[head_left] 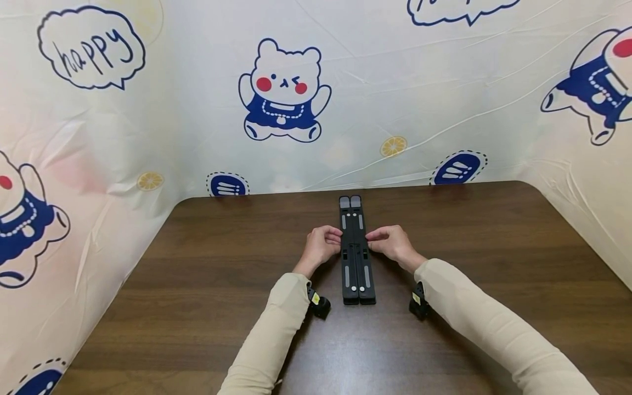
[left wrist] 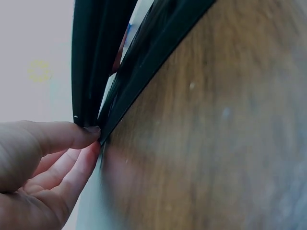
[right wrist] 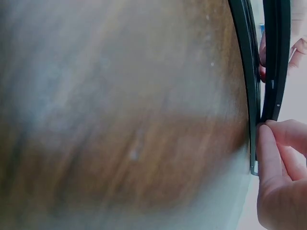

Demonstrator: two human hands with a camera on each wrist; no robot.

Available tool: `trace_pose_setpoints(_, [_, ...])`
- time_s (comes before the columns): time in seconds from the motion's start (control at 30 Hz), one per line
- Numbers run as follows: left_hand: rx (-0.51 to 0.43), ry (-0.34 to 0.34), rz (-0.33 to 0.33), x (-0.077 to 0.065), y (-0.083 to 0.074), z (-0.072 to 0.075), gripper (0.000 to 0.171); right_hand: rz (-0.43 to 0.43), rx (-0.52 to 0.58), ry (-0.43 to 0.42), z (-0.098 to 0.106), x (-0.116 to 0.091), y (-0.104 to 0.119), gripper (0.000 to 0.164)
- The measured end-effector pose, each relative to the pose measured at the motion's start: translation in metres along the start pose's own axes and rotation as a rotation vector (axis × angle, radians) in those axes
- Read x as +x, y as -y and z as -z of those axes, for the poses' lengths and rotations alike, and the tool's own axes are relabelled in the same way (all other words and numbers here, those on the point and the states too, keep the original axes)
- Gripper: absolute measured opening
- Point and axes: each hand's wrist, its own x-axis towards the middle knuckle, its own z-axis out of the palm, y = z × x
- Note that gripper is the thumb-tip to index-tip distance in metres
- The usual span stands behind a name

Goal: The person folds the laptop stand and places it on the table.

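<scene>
A folded black laptop stand (head_left: 350, 237) with grey pads lies lengthwise on the table, its two long bars side by side. On its left edge, around mid-length, my left hand (head_left: 321, 246) pinches it with thumb and fingers. My right hand (head_left: 392, 244) grips the opposite edge at about the same height. Seen from the left wrist, the upper bar (left wrist: 93, 57) stands apart from the lower bar (left wrist: 148, 62) in a narrow V, the thumb at the point where they meet. The right wrist view shows a similar gap, with thumb and fingertip close together there.
The brown wooden table (head_left: 197, 307) runs back to a pale printed curtain (head_left: 365, 109) with cartoon bears, which also closes off both sides. Each wrist wears a small black camera, one on the left (head_left: 320, 305) and one on the right (head_left: 418, 305).
</scene>
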Motion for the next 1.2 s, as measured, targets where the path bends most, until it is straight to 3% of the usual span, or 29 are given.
trace_pose_setpoints(0.2, [0.009,0.030,-0.014,0.0003,0.0017,0.0008,0.024,0.000,-0.006,0.013,-0.0002,0.0003,-0.0009,0.022])
trace_pose_setpoints(0.6, [0.014,0.053,0.024,-0.0017,0.0002,0.0043,0.026,0.009,0.001,0.057,0.0017,0.0003,-0.0030,0.025])
trace_pose_setpoints(1.2, [-0.091,0.113,0.027,-0.0004,0.0028,0.0055,0.030,0.024,0.010,0.067,0.0025,-0.0006,-0.0044,0.025])
